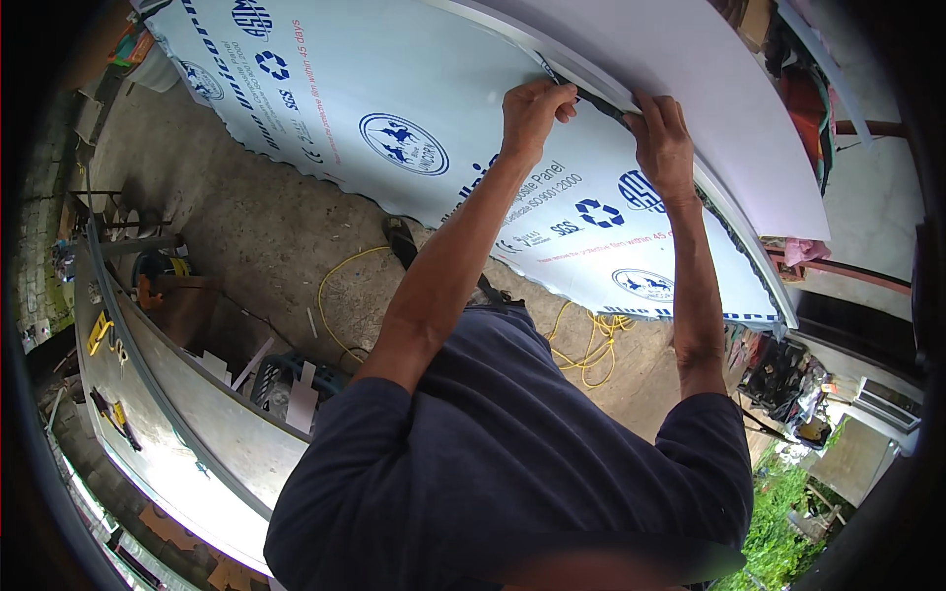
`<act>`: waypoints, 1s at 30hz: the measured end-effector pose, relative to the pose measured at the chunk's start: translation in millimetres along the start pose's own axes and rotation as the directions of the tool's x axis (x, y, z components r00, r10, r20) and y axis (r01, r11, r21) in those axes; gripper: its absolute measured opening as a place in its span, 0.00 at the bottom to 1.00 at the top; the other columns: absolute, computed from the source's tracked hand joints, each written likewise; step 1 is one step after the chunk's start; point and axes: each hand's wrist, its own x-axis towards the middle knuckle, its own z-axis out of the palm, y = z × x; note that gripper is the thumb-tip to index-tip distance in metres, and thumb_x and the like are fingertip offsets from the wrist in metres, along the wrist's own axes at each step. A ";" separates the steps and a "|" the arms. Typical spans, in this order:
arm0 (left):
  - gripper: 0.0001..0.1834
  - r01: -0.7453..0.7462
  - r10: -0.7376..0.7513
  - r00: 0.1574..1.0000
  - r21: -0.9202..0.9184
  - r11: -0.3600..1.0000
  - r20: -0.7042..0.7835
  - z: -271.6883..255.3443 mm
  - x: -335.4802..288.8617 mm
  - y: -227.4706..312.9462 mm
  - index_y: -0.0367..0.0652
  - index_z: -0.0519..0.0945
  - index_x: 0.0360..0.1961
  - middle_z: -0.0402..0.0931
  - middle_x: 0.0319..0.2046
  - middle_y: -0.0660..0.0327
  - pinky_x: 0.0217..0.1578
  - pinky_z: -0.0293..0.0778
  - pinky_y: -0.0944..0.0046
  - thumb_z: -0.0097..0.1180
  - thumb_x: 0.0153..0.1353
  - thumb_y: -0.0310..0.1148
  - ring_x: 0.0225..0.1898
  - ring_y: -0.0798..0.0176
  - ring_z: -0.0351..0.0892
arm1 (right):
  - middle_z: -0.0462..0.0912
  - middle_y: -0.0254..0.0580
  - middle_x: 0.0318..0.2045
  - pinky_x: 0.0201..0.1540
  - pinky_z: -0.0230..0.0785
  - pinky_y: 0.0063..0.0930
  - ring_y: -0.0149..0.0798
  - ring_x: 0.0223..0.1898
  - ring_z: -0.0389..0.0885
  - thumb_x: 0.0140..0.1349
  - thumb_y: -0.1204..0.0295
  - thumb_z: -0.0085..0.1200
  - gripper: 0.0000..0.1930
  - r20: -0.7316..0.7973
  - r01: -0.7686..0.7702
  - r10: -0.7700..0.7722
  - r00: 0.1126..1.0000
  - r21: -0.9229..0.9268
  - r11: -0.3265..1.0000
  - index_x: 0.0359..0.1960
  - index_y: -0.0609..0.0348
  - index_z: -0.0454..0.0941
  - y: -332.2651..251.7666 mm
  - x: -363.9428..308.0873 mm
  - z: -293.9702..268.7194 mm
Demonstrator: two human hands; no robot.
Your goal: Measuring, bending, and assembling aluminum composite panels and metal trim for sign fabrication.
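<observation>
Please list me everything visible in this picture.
Film-covered panel: one, pale blue, upper centre.
Strip: one, black, panel's far edge.
Plain panel: one, whitish, upper right.
Cord: count unclear, yellow, on floor.
Worktable: one, grey, lower left.
Tools: at least two, partly yellow, on worktable.
Crate: one, dark, beside worktable.
Plants: uncounted, green, lower right.
Clutter: uncounted, mixed, right side.
Shirt: one, navy, bottom centre.
Left hand: one, bare, at strip.
Right hand: one, bare, at strip.

From my remote seat I count two bare hands, one left hand (537, 118) and one right hand (664, 148), at upper centre. Across the upper half I get one film-covered panel (365, 69) with three round emblems (404, 145) and two recycling symbols (599, 213). I tally two yellow-marked tools (101, 333) (118, 419) at far left and one pink cloth (808, 249) at right.
</observation>
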 end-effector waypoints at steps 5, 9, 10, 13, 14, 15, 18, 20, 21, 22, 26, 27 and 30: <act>0.19 -0.001 0.024 0.994 0.222 0.975 -0.103 3.7 -1.0 20.8 0.36 0.82 0.21 0.79 0.18 0.59 0.24 0.74 0.68 0.64 0.60 0.41 0.19 0.68 0.78 | 0.76 0.43 0.37 0.41 0.79 0.40 0.46 0.41 0.79 0.61 0.77 0.61 0.15 -0.018 -0.045 0.047 0.999 0.111 0.993 0.50 0.60 0.78 0.3 -3.6 2.5; 0.22 0.005 0.056 0.992 0.490 0.872 -0.109 -5.8 14.7 43.2 0.37 0.81 0.21 0.79 0.19 0.60 0.24 0.75 0.73 0.68 0.60 0.46 0.20 0.72 0.78 | 0.76 0.43 0.36 0.41 0.79 0.38 0.44 0.40 0.78 0.61 0.77 0.60 0.14 -0.007 -0.048 0.050 0.999 0.146 0.988 0.49 0.61 0.79 4.1 -3.8 3.5; 0.22 -0.037 0.077 0.995 0.470 0.882 -0.066 -9.2 17.3 45.8 0.36 0.81 0.21 0.79 0.18 0.61 0.21 0.74 0.73 0.66 0.62 0.45 0.18 0.73 0.76 | 0.76 0.43 0.36 0.41 0.79 0.38 0.44 0.40 0.78 0.61 0.77 0.60 0.14 -0.008 -0.042 0.043 0.999 0.147 0.988 0.49 0.61 0.79 5.3 -3.7 4.2; 0.21 -0.049 0.068 0.997 0.431 0.901 -0.030 -18.2 17.2 45.2 0.34 0.81 0.21 0.78 0.17 0.61 0.21 0.74 0.73 0.65 0.63 0.41 0.16 0.72 0.75 | 0.76 0.43 0.36 0.41 0.78 0.37 0.44 0.39 0.78 0.62 0.77 0.60 0.13 -0.005 -0.060 0.062 0.998 0.186 0.981 0.49 0.61 0.80 8.4 -4.8 6.2; 0.21 -0.086 0.105 0.994 0.426 0.901 -0.022 -19.6 17.3 44.2 0.34 0.81 0.21 0.78 0.17 0.61 0.21 0.74 0.73 0.65 0.63 0.41 0.16 0.72 0.75 | 0.76 0.43 0.36 0.40 0.77 0.36 0.44 0.38 0.79 0.62 0.77 0.60 0.13 -0.014 -0.059 0.064 0.998 0.201 0.978 0.49 0.61 0.80 9.2 -4.8 6.8; 0.19 -0.068 0.093 0.995 0.383 0.921 -0.047 -19.6 15.8 41.9 0.34 0.81 0.21 0.78 0.17 0.61 0.20 0.74 0.73 0.64 0.63 0.39 0.16 0.72 0.74 | 0.76 0.43 0.36 0.40 0.77 0.36 0.44 0.37 0.79 0.62 0.77 0.60 0.13 -0.019 -0.061 0.066 0.998 0.216 0.974 0.48 0.61 0.80 10.0 -5.0 7.1; 0.15 -0.045 0.092 0.987 0.328 0.944 -0.130 -14.9 11.0 35.9 0.32 0.82 0.21 0.79 0.17 0.59 0.19 0.74 0.72 0.62 0.61 0.33 0.15 0.71 0.75 | 0.77 0.43 0.36 0.39 0.77 0.36 0.44 0.35 0.80 0.62 0.77 0.60 0.12 -0.059 -0.029 0.045 0.997 0.248 0.968 0.48 0.61 0.81 11.3 -4.3 6.9; 0.11 -0.026 0.084 0.973 0.262 0.965 -0.214 -11.2 9.3 33.3 0.31 0.82 0.25 0.81 0.19 0.57 0.23 0.77 0.68 0.62 0.55 0.31 0.19 0.68 0.79 | 0.78 0.43 0.36 0.38 0.77 0.36 0.44 0.34 0.81 0.62 0.77 0.60 0.12 -0.029 -0.071 0.082 0.996 0.259 0.963 0.48 0.61 0.81 11.3 -3.3 5.9; 0.11 -0.006 0.070 0.972 0.272 0.962 -0.225 -10.7 8.4 32.4 0.31 0.82 0.25 0.81 0.19 0.57 0.23 0.77 0.68 0.62 0.55 0.31 0.19 0.68 0.79 | 0.78 0.43 0.37 0.38 0.77 0.36 0.44 0.34 0.81 0.62 0.76 0.60 0.12 0.007 -0.120 0.123 0.992 0.267 0.956 0.48 0.61 0.81 10.9 -3.6 4.9; 0.12 -0.105 0.247 0.928 0.440 0.892 -0.280 -11.0 11.3 33.3 0.30 0.82 0.27 0.80 0.18 0.57 0.22 0.77 0.69 0.64 0.54 0.32 0.19 0.67 0.80 | 0.78 0.43 0.37 0.38 0.77 0.36 0.44 0.34 0.81 0.62 0.76 0.60 0.12 0.004 -0.121 0.125 0.992 0.265 0.957 0.48 0.61 0.81 10.7 -3.1 4.2; 0.13 -0.124 0.418 0.855 0.662 0.740 -0.307 -24.7 36.6 44.2 0.30 0.81 0.30 0.81 0.18 0.55 0.25 0.78 0.68 0.64 0.49 0.32 0.18 0.64 0.81 | 0.79 0.44 0.38 0.38 0.77 0.35 0.44 0.34 0.82 0.62 0.75 0.61 0.13 0.014 -0.133 0.135 0.991 0.304 0.943 0.48 0.62 0.81 9.1 -2.8 1.7; 0.12 -0.061 0.377 0.875 0.704 0.708 -0.303 -30.3 43.6 47.7 0.30 0.82 0.30 0.81 0.18 0.55 0.26 0.78 0.68 0.63 0.49 0.31 0.18 0.63 0.81 | 0.79 0.44 0.38 0.38 0.77 0.34 0.44 0.35 0.83 0.62 0.75 0.61 0.13 0.013 -0.128 0.131 0.991 0.310 0.942 0.48 0.61 0.81 9.0 -2.3 1.6; 0.10 -0.129 0.440 0.878 0.791 0.598 -0.189 -51.0 49.3 53.2 0.32 0.82 0.29 0.82 0.19 0.56 0.24 0.77 0.68 0.57 0.51 0.29 0.17 0.64 0.80 | 0.80 0.44 0.39 0.37 0.77 0.35 0.44 0.35 0.83 0.62 0.75 0.61 0.13 0.019 -0.131 0.132 0.991 0.280 0.951 0.48 0.61 0.81 8.2 -1.3 0.9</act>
